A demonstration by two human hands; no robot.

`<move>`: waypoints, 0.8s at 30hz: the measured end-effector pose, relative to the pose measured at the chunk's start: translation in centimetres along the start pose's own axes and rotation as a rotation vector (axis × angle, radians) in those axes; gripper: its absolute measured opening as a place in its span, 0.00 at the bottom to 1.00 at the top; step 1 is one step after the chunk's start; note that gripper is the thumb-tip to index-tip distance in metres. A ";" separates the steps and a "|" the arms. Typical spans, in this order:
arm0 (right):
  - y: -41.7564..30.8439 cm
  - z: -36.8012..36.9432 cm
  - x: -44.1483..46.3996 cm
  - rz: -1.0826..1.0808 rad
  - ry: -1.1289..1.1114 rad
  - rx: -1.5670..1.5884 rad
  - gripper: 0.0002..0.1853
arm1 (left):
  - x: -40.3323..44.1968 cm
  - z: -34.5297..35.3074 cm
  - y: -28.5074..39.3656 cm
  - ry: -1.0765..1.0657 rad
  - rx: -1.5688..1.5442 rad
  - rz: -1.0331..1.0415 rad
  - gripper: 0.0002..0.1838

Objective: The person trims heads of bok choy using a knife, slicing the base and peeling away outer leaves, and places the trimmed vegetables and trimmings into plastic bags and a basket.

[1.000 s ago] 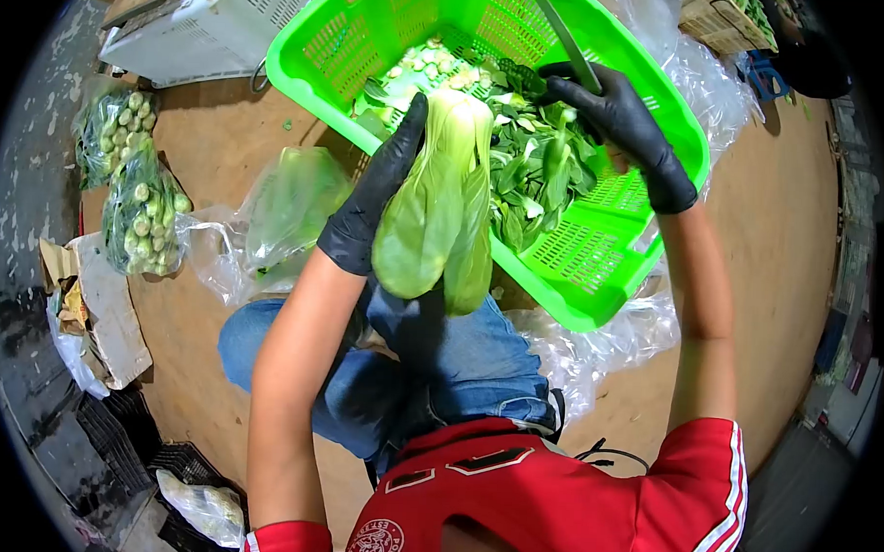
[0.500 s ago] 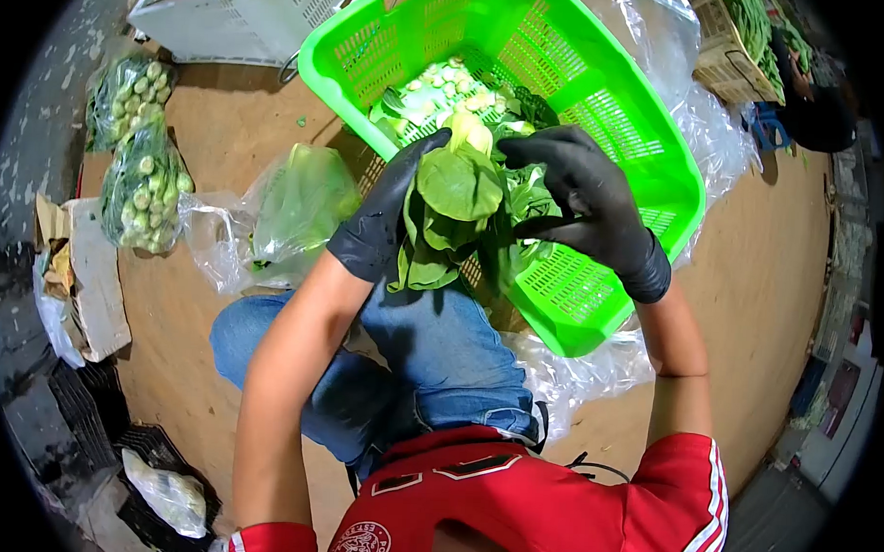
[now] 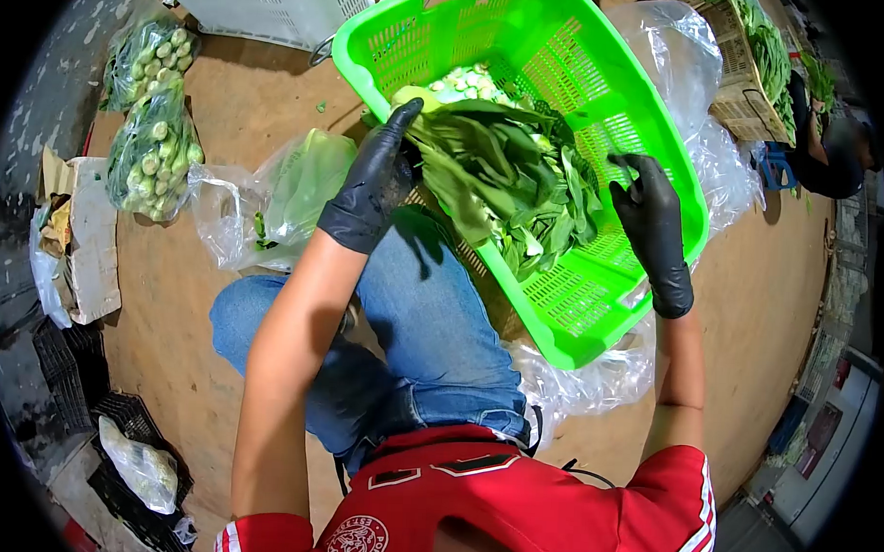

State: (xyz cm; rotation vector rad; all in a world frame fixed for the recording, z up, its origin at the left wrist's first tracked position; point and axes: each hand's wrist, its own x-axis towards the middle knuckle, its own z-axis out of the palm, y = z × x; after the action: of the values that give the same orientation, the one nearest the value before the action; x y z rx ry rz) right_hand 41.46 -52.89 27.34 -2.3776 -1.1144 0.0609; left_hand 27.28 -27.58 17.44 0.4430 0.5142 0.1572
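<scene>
My left hand (image 3: 372, 181), in a black glove, grips a head of leafy greens (image 3: 476, 151) by its pale base. The leaves spread to the right over the near-left rim of the green basket (image 3: 582, 320). Inside that basket lie loose green leaves (image 3: 561, 207) and pale cut stem ends (image 3: 468, 82). My right hand (image 3: 652, 210), also gloved in black, is over the basket's right side with its fingers apart and nothing in them. No knife shows in it.
Bags of pale-stemmed greens (image 3: 154, 159) lie at the left, near a clear bag (image 3: 304, 188). A white crate (image 3: 266, 7) stands at the top. Clear plastic (image 3: 679, 51) lies beyond the basket. A crate of greens (image 3: 745, 92) and another person (image 3: 836, 153) are at the upper right.
The knife seen in my right hand a second ago is out of sight, and that hand has moved right, off the greens. The greens in my left hand have swung from hanging down to spreading rightward.
</scene>
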 end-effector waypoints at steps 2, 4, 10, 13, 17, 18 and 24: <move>0.7 0.2 -0.3 0.076 -0.067 0.111 0.16 | -0.6 0.6 0.3 0.051 0.140 0.108 0.19; -0.1 0.3 1.0 0.197 -0.105 0.204 0.15 | -1.5 2.2 0.6 0.088 0.404 0.163 0.21; -3.2 4.0 6.5 -0.018 -0.470 0.694 0.33 | -0.5 4.0 -1.7 0.019 1.171 0.456 0.34; -3.8 4.9 6.3 0.019 -0.599 0.779 0.32 | -0.9 4.7 -2.2 -0.228 0.978 0.367 0.30; -3.8 3.5 6.3 0.293 -0.684 0.814 0.22 | -3.0 5.4 -2.4 -0.101 0.870 0.206 0.27; -3.3 3.5 6.4 0.300 -0.700 0.828 0.23 | -4.0 5.6 -2.4 -0.094 0.734 0.203 0.26; -3.5 3.8 5.5 0.265 -0.699 1.019 0.30 | -3.9 5.3 -2.5 -0.202 0.733 0.333 0.26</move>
State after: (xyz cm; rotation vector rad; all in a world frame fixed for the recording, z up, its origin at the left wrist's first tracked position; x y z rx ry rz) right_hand 41.65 -45.38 26.63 -1.5290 -0.7186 1.2925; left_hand 26.70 -32.73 22.22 1.2495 0.2806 0.2400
